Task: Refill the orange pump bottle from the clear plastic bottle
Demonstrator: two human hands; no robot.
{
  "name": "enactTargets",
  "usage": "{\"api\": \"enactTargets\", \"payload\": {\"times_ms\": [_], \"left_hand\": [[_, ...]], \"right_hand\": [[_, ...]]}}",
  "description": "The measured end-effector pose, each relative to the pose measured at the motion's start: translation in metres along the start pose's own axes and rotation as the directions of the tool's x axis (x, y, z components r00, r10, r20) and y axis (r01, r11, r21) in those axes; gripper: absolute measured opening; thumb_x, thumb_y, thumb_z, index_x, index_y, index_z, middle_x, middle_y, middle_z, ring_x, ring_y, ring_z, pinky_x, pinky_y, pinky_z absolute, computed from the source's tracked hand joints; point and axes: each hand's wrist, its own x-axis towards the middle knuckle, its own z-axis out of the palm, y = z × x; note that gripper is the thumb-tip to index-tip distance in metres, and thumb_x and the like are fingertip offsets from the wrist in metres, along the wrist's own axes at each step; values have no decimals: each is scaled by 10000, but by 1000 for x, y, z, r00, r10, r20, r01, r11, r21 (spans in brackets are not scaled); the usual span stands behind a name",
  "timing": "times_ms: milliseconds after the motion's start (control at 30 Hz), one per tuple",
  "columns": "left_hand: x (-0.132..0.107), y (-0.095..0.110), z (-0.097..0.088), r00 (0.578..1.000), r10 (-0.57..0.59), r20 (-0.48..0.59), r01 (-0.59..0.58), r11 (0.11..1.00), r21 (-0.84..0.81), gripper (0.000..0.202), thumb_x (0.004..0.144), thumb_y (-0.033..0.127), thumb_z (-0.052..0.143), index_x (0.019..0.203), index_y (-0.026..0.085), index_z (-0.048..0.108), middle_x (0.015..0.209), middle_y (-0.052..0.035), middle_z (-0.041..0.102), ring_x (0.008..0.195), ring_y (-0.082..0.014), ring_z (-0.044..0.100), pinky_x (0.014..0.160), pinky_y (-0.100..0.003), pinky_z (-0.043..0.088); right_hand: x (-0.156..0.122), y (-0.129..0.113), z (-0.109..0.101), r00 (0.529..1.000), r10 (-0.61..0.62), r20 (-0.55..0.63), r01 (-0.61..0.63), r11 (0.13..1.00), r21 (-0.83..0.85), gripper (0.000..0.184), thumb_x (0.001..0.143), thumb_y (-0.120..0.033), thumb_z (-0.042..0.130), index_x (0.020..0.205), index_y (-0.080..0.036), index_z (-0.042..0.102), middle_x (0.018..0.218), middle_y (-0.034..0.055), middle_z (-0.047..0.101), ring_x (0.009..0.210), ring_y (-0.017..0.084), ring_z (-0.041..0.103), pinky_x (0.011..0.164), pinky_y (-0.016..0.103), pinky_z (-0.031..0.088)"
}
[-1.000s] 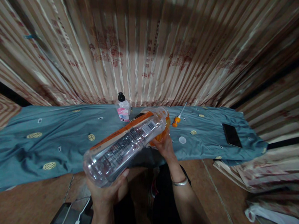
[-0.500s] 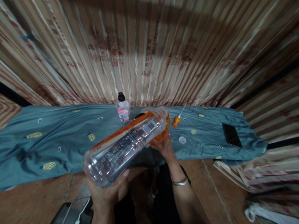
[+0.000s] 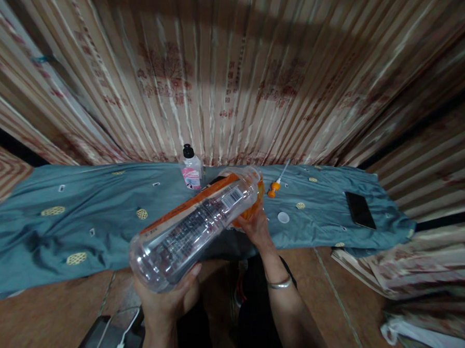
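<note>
My left hand (image 3: 167,300) is wrapped around the base of a large clear plastic bottle (image 3: 186,239) with an orange and printed label. The bottle is tilted, its neck pointing up and to the right over an orange bottle (image 3: 250,211). Fingers of my right hand (image 3: 255,224) grip that orange bottle, which is largely hidden behind the clear one. Just right of it, an orange pump head (image 3: 274,188) with a thin dip tube lies on the cloth. A small white round cap (image 3: 284,217) lies closer to me.
A bottle with a black cap and pink label (image 3: 191,172) stands behind the clear bottle. At the right end of the teal cloth (image 3: 108,240) lies a black phone (image 3: 360,210). Curtains (image 3: 205,89) rise along the back. A dark box with a white cable (image 3: 126,332) is at floor level.
</note>
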Motion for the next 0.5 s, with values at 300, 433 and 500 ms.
{"api": "enactTargets", "payload": {"times_ms": [300,433,500], "left_hand": [[-1,-6,-3,1000,25,15,-26,999,41,985,389,498,1035,1277,263,680,1057,-25,722,927,-243,716,963,-498,638],[-1,1,-1,998,42,43,-40,999,-28,942,433,450,1029,1299,308,684,1149,-24,721,904,-209,707,822,-397,670],[-1,2,-1,998,43,46,-41,998,-38,959,420,432,1030,1307,324,682,1153,-18,718,893,-205,710,749,-371,673]], "right_hand": [[0,-1,0,1000,-8,1,8,1000,5,868,780,-507,813,1511,-214,449,1364,154,745,1225,345,752,1070,580,612],[0,1,0,1000,-3,-8,3,1000,8,873,767,-505,820,1506,-212,459,1364,148,744,1237,349,746,1077,584,609],[0,1,0,1000,-2,-14,2,1000,13,871,763,-495,825,1507,-219,466,1379,151,736,1257,353,736,1088,576,605]]}}
